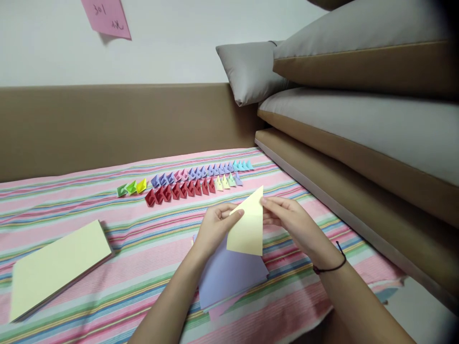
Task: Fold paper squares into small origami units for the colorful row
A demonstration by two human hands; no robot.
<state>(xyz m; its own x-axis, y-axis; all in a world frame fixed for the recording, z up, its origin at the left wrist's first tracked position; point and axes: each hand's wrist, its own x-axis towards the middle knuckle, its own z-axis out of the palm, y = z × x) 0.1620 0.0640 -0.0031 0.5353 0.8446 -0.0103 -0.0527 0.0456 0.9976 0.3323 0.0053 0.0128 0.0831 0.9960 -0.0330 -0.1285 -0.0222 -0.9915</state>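
Observation:
Between my two hands is a pale yellow sheet of paper [247, 231] with a slanted upper edge that rises to a point at the right. My left hand [218, 224] grips its left side, thumb on top and fingers behind. On the right edge, near the upper tip, my right hand [283, 212] pinches the paper between thumb and fingers. Below the sheet lies a loose pile of lavender paper [229, 282], with a bit of pink showing underneath. A dark cord bracelet is on my right wrist.
Rows of small folded paper pieces, including red ones [175, 191], blue ones [243, 166] and a yellow one [141, 185], stand on the striped cloth [143, 248]. A stack of pale yellow paper [60, 267] lies at left. Large cushions [358, 124] are piled at right.

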